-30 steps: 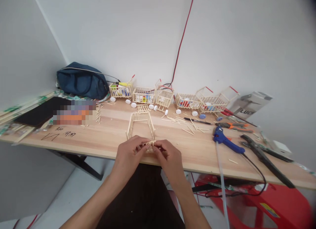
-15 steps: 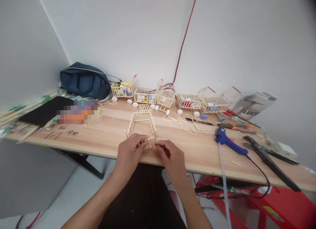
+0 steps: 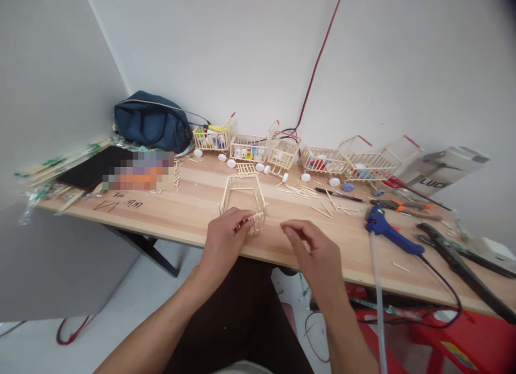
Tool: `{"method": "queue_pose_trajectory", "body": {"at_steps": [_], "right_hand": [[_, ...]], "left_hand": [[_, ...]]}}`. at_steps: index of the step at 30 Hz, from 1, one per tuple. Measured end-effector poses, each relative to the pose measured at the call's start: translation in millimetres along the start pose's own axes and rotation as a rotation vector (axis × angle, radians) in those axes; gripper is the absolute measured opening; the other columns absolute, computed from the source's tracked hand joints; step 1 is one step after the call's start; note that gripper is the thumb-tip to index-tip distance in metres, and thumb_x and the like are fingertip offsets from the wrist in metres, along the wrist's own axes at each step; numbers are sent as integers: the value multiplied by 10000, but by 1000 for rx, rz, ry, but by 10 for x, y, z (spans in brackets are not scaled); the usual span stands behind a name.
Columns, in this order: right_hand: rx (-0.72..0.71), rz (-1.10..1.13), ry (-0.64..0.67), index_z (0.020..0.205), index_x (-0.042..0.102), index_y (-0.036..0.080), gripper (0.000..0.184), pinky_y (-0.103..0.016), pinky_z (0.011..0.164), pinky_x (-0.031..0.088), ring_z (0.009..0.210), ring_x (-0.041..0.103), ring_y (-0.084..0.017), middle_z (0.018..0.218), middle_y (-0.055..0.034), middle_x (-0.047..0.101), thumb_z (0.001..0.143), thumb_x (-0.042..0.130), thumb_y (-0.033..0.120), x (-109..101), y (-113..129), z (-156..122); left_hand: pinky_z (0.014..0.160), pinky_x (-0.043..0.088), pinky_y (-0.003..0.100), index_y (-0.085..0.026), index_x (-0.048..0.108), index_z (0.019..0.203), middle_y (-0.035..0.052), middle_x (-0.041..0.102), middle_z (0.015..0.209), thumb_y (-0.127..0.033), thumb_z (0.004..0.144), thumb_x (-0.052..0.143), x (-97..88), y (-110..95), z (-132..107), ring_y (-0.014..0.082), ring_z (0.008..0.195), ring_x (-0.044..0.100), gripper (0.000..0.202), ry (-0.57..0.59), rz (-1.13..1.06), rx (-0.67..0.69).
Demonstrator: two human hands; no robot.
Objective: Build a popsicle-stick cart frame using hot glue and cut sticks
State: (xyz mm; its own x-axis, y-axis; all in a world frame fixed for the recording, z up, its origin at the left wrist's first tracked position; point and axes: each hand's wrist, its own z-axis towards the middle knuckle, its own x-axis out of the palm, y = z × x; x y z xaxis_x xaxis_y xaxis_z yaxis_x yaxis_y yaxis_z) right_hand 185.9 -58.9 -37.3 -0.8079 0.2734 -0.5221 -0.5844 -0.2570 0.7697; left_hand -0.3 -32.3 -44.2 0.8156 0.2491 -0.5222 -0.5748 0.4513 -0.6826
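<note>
The right hand (image 3: 316,250) has drawn off the stick frame (image 3: 262,198) toward the blue glue gun (image 3: 397,237), fingertips nearly together, any contents unclear; left of the gun, the left hand (image 3: 226,237) pinches the frame's near end, apparently steadying it alone.

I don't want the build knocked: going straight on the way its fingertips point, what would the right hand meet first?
Probably the wooden stick frame, at its near right corner; heights are unclear, so the right hand might pass over it.
</note>
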Motion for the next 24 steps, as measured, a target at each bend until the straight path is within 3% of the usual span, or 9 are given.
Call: {"method": "queue_pose_trajectory", "body": {"at_steps": [5,8,11,15,20,24], "right_hand": [[40,-209,-67,961,702,267,267,-326,772,500,862,672,-208,978,-31,729,866,549,464,-497,-14,-74],[72,-393,-162,976,706,276,327,-334,670,498,785,683,-226,976,-44,736,824,547,519,-876,-140,-72],[129,-582,-217,981,701,264,344,-334,589,473,677,659,-219,946,-67,733,814,526,509,-1251,-412,3],[206,-739,-218,1007,688,200,374,-379,658,478,770,675,-265,932,-105,731,780,520,445,-1639,-880,125],[263,-840,-175,989,688,181,332,-384,696,477,779,673,-267,887,-107,728,792,514,384,-1790,-1220,172],[242,-940,-113,1061,664,162,310,-373,773,479,883,661,-270,982,-116,714,838,528,328,-1773,-1303,211]], "left_hand": [[675,478,237,-193,702,957,8,719,868,-195,864,582,-9,32,-9,123,685,621,152,7,8,-16],[661,473,231,-195,705,961,8,721,879,-205,866,584,-24,44,-14,120,680,621,154,8,-21,-23],[676,477,228,-201,708,963,9,722,905,-235,875,581,-28,47,-34,128,734,644,159,-1,-51,-22],[684,475,225,-209,704,1001,3,716,917,-286,886,583,7,68,-76,127,760,647,184,-53,-77,-21],[759,481,224,-211,700,1026,3,715,970,-283,885,592,48,123,-116,139,880,653,191,-112,-117,5],[723,480,208,-215,702,1042,-5,710,931,-277,876,610,63,164,-127,120,810,648,200,-141,-143,20]]}}
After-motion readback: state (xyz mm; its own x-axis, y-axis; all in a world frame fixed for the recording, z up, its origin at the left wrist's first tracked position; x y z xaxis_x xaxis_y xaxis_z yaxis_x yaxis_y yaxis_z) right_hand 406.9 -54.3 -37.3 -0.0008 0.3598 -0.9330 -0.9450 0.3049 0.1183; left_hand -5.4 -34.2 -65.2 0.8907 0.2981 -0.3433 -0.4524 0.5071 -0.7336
